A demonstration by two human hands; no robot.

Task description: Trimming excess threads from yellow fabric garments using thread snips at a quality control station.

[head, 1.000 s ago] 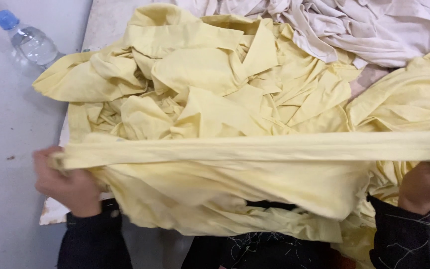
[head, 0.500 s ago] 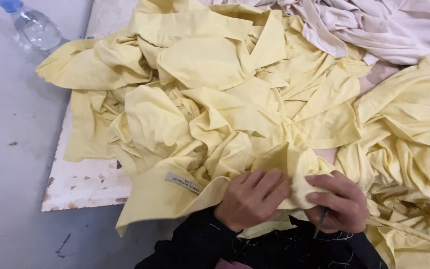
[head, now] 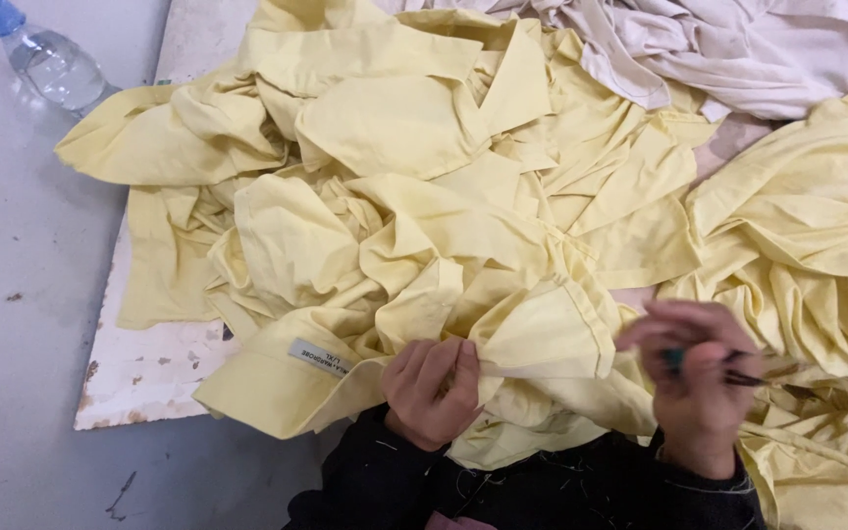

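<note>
A grey counter (head: 12,393) fills the left of the head view, and on it lies a worn white board (head: 139,368) with chipped, stained edges. Over the board sprawls a large heap of pale yellow garments (head: 395,196), crumpled and overlapping, with collars and flat panels showing here and there. A second yellow pile (head: 807,236) lies at the right, and a mound of off-white cloth (head: 738,49) crosses the top right corner. At the near edge of the heap, just in front of the person's dark sleeves, is the yellow garment piece (head: 542,344) in hand; a folded cuff-like band with a small sewn label (head: 318,357) lies beside it. The left hand (head: 434,388) has its fingers curled and pressed together, pinching a fold of that piece from below. The right hand (head: 699,383) is blurred; its fingers look closed around a small dark tool with a teal grip (head: 728,371), though what the tool is cannot be told. The cloth appears light, soft and limp, likely to sag and slide off the pile, so a stitched hem or seam would seem the firmest place to take hold. A clear plastic bottle with a blue cap (head: 46,59) stands at the top left, well apart.
</note>
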